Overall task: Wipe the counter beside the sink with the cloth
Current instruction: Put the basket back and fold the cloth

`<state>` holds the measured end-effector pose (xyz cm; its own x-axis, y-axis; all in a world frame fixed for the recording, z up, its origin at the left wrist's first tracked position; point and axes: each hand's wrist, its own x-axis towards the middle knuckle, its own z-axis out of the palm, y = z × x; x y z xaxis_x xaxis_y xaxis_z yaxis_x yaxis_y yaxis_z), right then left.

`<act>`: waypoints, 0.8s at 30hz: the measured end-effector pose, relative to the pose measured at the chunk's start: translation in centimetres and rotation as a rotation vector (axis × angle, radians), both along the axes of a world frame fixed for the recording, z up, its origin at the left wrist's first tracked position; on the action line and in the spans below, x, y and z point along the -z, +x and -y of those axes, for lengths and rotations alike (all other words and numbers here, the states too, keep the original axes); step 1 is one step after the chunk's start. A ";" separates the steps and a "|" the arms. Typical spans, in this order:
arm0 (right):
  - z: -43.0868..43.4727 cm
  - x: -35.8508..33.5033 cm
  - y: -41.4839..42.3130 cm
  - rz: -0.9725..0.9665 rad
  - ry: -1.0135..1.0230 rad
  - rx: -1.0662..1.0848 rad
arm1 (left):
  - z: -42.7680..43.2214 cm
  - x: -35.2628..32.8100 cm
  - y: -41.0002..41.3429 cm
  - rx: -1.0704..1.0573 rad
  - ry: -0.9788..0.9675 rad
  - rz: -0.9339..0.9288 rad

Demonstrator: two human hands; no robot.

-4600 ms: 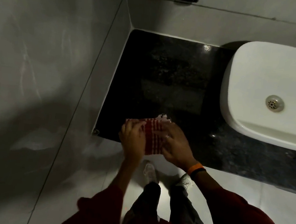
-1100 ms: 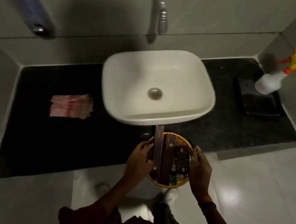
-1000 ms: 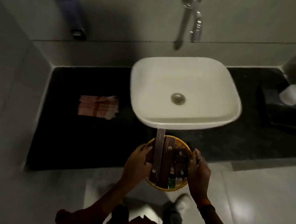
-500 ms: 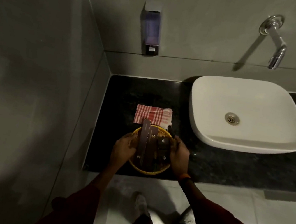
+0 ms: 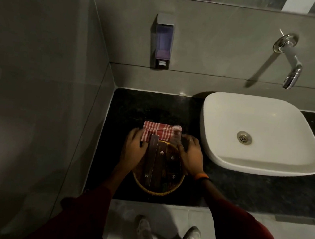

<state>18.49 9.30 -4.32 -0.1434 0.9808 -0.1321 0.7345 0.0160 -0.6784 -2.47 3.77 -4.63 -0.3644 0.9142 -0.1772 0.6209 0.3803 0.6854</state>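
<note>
A folded red-and-white checked cloth (image 5: pixel 158 130) lies on the black stone counter (image 5: pixel 130 107) left of the white sink (image 5: pixel 218 153). In front of the cloth, a round woven basket (image 5: pixel 155 191) with dark brown boxes (image 5: pixel 158 163) in it rests on the counter. My left hand (image 5: pixel 133 150) grips the basket's left rim and my right hand (image 5: pixel 188 156) grips its right rim. The basket's far edge overlaps the cloth's near edge, and my fingertips reach up to the cloth.
A wall-mounted soap dispenser (image 5: pixel 162 41) hangs above the counter. A chrome tap (image 5: pixel 289 62) juts from the wall over the sink. A grey tiled wall (image 5: pixel 37 83) bounds the counter on the left. My shoes (image 5: pixel 167 235) stand on the pale floor below.
I carried the basket from in front of the sink leftwards. It now sits on the counter, close against the cloth. Earlier, both hands were on the cloth itself.
</note>
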 end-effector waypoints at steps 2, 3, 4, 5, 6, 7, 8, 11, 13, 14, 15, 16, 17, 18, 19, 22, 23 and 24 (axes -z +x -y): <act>-2.7 0.4 -1.0 -0.005 -0.065 -0.028 | -3.0 0.1 -0.7 -0.025 -0.049 0.069; -4.0 0.8 -1.6 -0.025 -0.101 -0.006 | -4.4 0.5 -1.1 -0.039 -0.059 0.100; -5.3 1.2 -2.1 -0.059 -0.149 0.038 | -5.7 1.0 -1.5 -0.048 -0.069 0.122; -6.4 1.7 -2.7 -0.104 -0.207 0.091 | -6.8 1.5 -2.0 -0.050 -0.080 0.144; -7.3 2.3 -3.3 -0.146 -0.265 0.136 | -7.8 2.0 -2.3 -0.046 -0.089 0.171; -8.1 3.1 -3.8 -0.161 -0.306 0.164 | -8.8 2.5 -2.6 -0.049 -0.089 0.200; -8.8 3.9 -4.2 -0.150 -0.334 0.176 | -9.6 3.0 -2.7 -0.065 -0.084 0.223; -9.9 5.3 -4.8 -0.064 -0.334 0.139 | -11.6 3.8 -2.4 -0.153 -0.137 0.281; -10.0 5.1 -5.3 -0.125 -0.269 0.160 | -12.2 3.8 -2.1 -0.211 -0.185 0.355; -9.9 4.5 -5.4 -0.201 -0.236 0.195 | -12.4 3.4 -1.9 -0.230 -0.162 0.412; -9.8 3.7 -5.4 -0.278 -0.198 0.234 | -12.4 2.8 -1.7 -0.244 -0.113 0.461; -9.8 2.7 -5.3 -0.355 -0.170 0.267 | -12.5 2.0 -1.4 -0.250 -0.048 0.490; -9.9 1.4 -5.0 -0.425 -0.155 0.289 | -12.6 0.9 -1.1 -0.242 0.021 0.499; -10.0 -0.1 -4.5 -0.495 -0.137 0.297 | -12.8 -0.3 -0.8 -0.218 0.089 0.506; -10.1 -1.7 -3.8 -0.571 -0.110 0.290 | -13.0 -1.6 -0.3 -0.186 0.150 0.519; -10.2 -6.1 0.2 -0.759 -0.036 0.263 | -13.8 -5.4 2.3 -0.053 0.243 0.558; -10.3 -7.3 1.9 -0.781 -0.011 0.266 | -14.1 -6.5 3.6 -0.009 0.254 0.564; -10.4 -8.3 3.8 -0.791 0.002 0.279 | -14.4 -7.4 5.3 0.029 0.262 0.572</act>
